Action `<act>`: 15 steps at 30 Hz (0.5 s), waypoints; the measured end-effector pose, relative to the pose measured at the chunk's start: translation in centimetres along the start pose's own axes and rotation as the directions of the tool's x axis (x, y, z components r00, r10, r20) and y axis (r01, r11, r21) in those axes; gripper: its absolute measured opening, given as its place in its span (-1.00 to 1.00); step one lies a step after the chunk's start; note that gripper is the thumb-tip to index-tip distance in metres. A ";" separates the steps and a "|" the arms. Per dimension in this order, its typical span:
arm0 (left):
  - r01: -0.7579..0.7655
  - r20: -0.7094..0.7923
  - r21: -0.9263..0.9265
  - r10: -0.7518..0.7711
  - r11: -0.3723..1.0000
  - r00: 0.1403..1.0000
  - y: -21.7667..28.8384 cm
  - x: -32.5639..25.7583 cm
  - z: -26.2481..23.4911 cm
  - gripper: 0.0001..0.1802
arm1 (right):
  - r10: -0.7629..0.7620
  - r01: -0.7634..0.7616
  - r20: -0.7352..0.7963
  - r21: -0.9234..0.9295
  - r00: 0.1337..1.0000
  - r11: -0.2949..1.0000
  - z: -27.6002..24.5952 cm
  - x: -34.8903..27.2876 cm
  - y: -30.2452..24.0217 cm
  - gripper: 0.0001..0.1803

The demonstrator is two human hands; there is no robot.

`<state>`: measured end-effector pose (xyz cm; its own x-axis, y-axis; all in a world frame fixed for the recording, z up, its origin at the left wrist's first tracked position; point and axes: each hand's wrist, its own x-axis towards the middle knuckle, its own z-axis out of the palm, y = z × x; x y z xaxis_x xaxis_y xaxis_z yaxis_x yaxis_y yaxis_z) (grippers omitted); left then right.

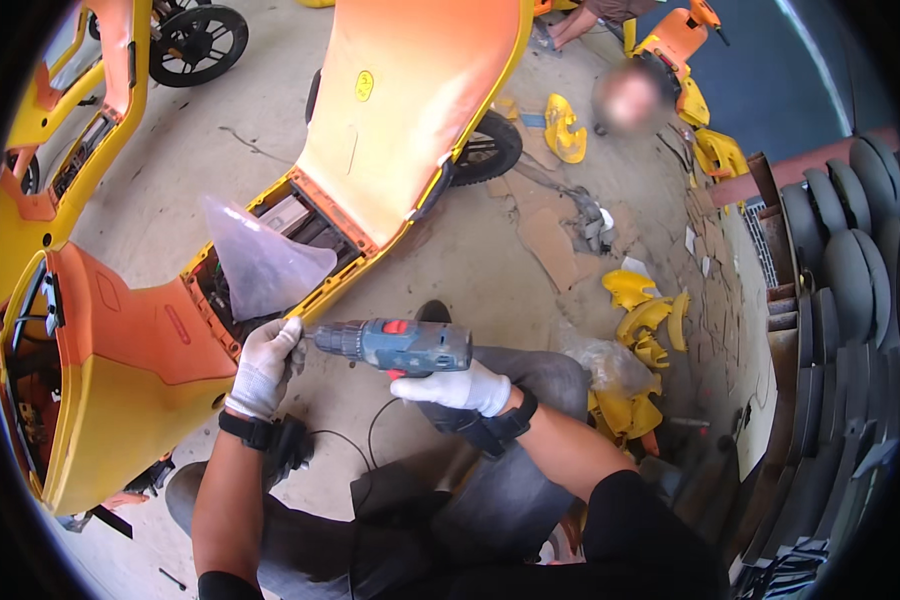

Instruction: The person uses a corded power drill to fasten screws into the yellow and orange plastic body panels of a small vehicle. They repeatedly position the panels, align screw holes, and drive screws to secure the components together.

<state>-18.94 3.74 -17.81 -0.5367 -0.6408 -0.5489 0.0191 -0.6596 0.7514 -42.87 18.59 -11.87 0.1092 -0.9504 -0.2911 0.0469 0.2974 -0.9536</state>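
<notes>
A blue-grey cordless drill with a red switch lies level in front of me, its chuck pointing left. My right hand, in a white glove, is wrapped round its handle. At the chuck's tip, my gloved left hand is closed in a pinch; what the fingers hold is hidden. Just beyond it stands an orange and yellow scooter body with an open compartment of dark parts. A translucent plastic sheet lies partly over that compartment.
Another scooter frame stands at the far left. Yellow panels and flattened cardboard litter the floor to the right. Dark seats are stacked along the right edge. A person is low down at the far right.
</notes>
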 end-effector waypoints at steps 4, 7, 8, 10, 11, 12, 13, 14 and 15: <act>0.022 -0.033 -0.047 -0.024 0.999 0.999 -0.4 0.2 0.4 -0.75 | 0.120 -0.113 -0.025 0.192 0.993 0.975 1.0 -0.7 -0.4 -0.75; 0.023 -0.073 -0.009 -0.024 1.000 0.997 -0.7 0.2 0.3 -0.74 | 0.178 -0.172 0.006 0.290 0.984 0.941 1.1 -0.6 -0.3 -0.73; 0.024 -0.090 0.005 -0.024 1.000 0.996 -0.7 0.4 0.4 -0.73 | 0.196 -0.191 0.015 0.319 0.980 0.928 1.1 -0.5 -0.4 -0.73; 0.029 -0.097 -0.034 -0.032 0.999 0.995 -0.6 0.4 0.7 -0.74 | 0.205 -0.201 0.019 0.314 0.979 0.928 0.9 -0.3 -0.3 -0.73; 0.030 -0.092 -0.076 -0.037 0.997 0.995 -0.7 0.7 0.9 -0.74 | 0.191 -0.184 0.005 0.300 0.982 0.936 0.8 -0.3 -0.4 -0.73; 0.031 -0.091 -0.116 -0.041 0.993 0.995 -0.8 0.8 0.9 -0.73 | 0.176 -0.168 -0.003 0.287 0.984 0.943 0.8 -0.2 -0.4 -0.73; 0.032 -0.085 -0.169 -0.047 0.985 0.995 -1.0 1.1 1.2 -0.73 | 0.181 -0.171 -0.011 0.282 0.983 0.944 0.6 -0.2 -0.5 -0.73; 0.035 -0.078 -0.222 -0.053 0.975 0.996 -1.4 1.7 1.9 -0.72 | 0.187 -0.174 -0.020 0.277 0.982 0.945 0.2 -0.4 -0.6 -0.73; 0.034 -0.078 -0.272 -0.057 0.962 0.995 -1.6 2.0 2.3 -0.71 | 0.190 -0.177 -0.021 0.273 0.982 0.945 0.0 -0.4 -0.6 -0.73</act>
<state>-22.00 4.38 -19.29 -0.4693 -0.6309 -0.6179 0.2299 -0.7629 0.6043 -42.93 18.80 -11.15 0.0955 -0.8783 -0.4684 0.2963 0.4743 -0.8290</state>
